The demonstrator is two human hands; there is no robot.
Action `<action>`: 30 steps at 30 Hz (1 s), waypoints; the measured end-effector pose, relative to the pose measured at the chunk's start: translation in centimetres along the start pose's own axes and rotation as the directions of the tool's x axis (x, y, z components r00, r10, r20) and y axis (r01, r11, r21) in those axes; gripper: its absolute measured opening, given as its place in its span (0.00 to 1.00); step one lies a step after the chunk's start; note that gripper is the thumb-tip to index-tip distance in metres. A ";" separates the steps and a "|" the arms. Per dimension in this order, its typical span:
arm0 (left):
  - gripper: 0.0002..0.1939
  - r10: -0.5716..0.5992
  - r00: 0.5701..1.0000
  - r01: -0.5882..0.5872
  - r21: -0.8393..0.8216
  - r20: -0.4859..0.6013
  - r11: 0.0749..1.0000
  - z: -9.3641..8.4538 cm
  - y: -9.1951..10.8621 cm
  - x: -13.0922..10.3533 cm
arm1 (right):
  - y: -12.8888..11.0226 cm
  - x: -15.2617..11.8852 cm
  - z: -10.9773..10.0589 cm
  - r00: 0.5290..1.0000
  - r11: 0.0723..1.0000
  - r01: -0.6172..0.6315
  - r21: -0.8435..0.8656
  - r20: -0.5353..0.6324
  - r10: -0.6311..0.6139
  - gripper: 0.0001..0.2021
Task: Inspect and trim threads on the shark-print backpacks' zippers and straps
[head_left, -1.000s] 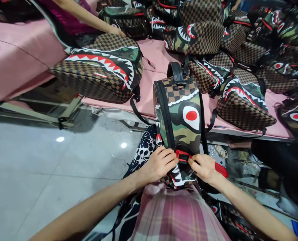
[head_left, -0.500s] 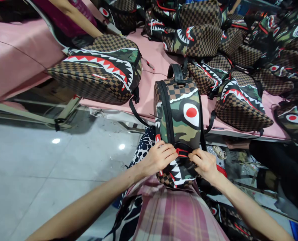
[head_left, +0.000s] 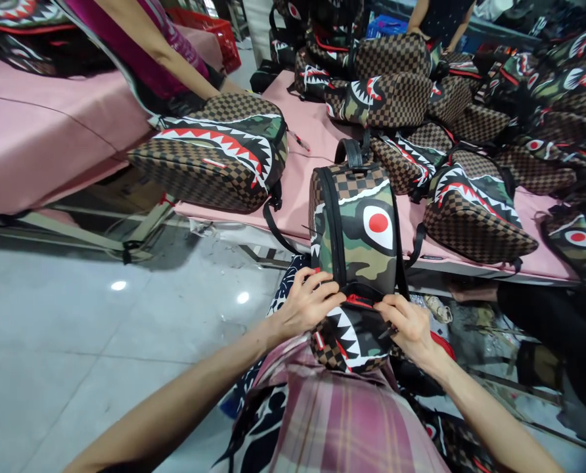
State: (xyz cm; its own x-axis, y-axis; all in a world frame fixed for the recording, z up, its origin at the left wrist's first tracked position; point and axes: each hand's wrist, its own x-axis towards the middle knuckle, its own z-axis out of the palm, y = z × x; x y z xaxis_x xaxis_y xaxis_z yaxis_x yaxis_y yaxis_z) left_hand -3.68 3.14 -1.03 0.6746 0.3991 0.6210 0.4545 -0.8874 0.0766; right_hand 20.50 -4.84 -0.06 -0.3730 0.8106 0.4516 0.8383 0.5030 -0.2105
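A camouflage and brown-checkered backpack [head_left: 366, 243] with a red-and-white eye stands upright at my lap, against the table edge. Across its lower side is a pocket opening [head_left: 360, 300] with red inside. My left hand [head_left: 313, 302] grips the left end of this opening, fingers bent over its edge. At the right end, my right hand [head_left: 406, 322] pinches the edge between thumb and fingers. The black top handle [head_left: 351, 153] points away from me.
On the pink table [head_left: 300, 141] lie a large checkered backpack [head_left: 214, 154] at left and several more at right. A person's arm [head_left: 159, 49] reaches behind the left backpack. Another person stands at the back. Grey floor [head_left: 125, 335] shows at lower left.
The view has tilted up slightly, so the scene sits lower. The pocket opening looks narrower, and my left hand's fingers are more spread over its edge.
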 end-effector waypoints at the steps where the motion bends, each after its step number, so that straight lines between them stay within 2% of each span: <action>1: 0.09 -0.002 1.000 0.002 0.008 0.004 1.000 0.1 0.2 -0.4 | -0.2 -0.1 0.0 0.999 0.999 0.044 -0.004 -0.013 -0.044 0.12; 5: 0.13 0.031 0.999 -0.031 -0.012 0.031 0.999 1.1 0.4 -2.2 | -0.8 -0.3 0.1 0.980 0.980 0.197 -0.004 0.013 -0.197 0.13; 9: 0.14 -0.037 0.999 0.039 -0.091 0.027 0.995 2.1 0.5 -4.5 | -0.9 0.0 0.6 0.979 0.980 0.198 -0.004 0.052 -0.198 0.13; 13: 0.16 -0.149 0.989 0.147 -0.154 -0.002 0.977 2.9 1.6 -7.2 | -0.6 0.4 0.9 0.972 0.975 0.219 0.022 0.079 -0.220 0.12; 17: 0.14 -0.195 0.980 0.199 -0.228 0.037 0.953 3.6 2.6 -8.7 | -0.5 0.9 0.4 0.966 0.971 0.238 0.035 0.092 -0.240 0.12; 20: 0.14 -0.205 0.978 0.204 -0.257 0.023 0.945 3.5 3.0 -7.9 | -0.7 1.9 0.2 0.982 0.985 0.168 0.030 0.079 -0.170 0.10; 23: 0.14 -0.256 0.966 0.228 -0.331 -0.043 0.915 2.3 2.6 -5.8 | -1.2 3.6 0.9 1.000 0.996 -0.019 -0.092 0.005 0.019 0.07; 25: 0.12 -0.408 0.909 0.350 -0.378 -0.083 0.857 1.2 1.3 -3.7 | -1.5 4.5 1.9 0.985 0.972 -0.158 -0.176 -0.091 0.144 0.08; 26: 0.10 -0.515 0.851 0.442 -0.388 -0.104 0.809 0.5 0.2 -2.3 | -1.6 4.9 2.4 0.974 0.963 -0.205 -0.176 -0.131 0.183 0.09; 29: 0.15 -0.783 0.606 0.677 -0.426 -0.139 0.600 -1.4 -4.6 2.8 | -1.0 5.4 3.1 0.952 0.974 -0.223 0.047 -0.203 0.228 0.08; 30: 0.20 -0.827 0.549 0.707 -0.462 -0.119 0.535 -1.8 -6.3 4.9 | -0.4 5.7 3.0 0.937 0.961 -0.230 0.152 -0.234 0.261 0.07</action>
State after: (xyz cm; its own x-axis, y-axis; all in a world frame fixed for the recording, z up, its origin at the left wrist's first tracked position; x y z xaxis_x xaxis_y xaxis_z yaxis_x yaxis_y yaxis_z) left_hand -4.36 10.27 2.94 -0.0752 0.9259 0.3702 0.4517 -0.2994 0.8404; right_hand 16.82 0.43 0.02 -0.0374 0.8203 0.5708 0.8313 0.3425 -0.4377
